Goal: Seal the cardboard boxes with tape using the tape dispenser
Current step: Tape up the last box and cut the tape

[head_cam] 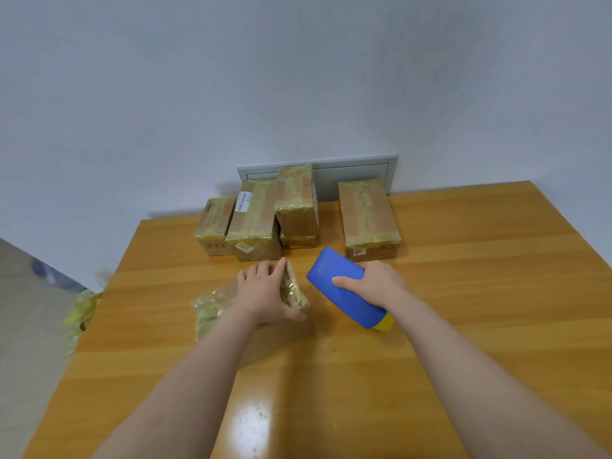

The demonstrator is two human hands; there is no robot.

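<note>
My left hand point(263, 291) grips a small cardboard box point(294, 288) wrapped in yellowish tape, near the middle of the wooden table point(463, 293); most of the box is hidden under the hand. My right hand point(374, 281) holds a blue tape dispenser point(337, 283) with a yellow end, just to the right of the box and apart from it. Several taped cardboard boxes stand at the back: a small one point(215, 225), a larger one with a barcode label point(256, 223), a tall stack point(298, 207) and a separate box point(367, 217) on the right.
Crumpled clear tape point(212, 306) lies on the table left of my left hand. More crumpled yellowish tape point(81, 309) hangs off the table's left edge. A grey wall panel point(357, 170) sits behind the boxes. A glare spot shows on the table in front.
</note>
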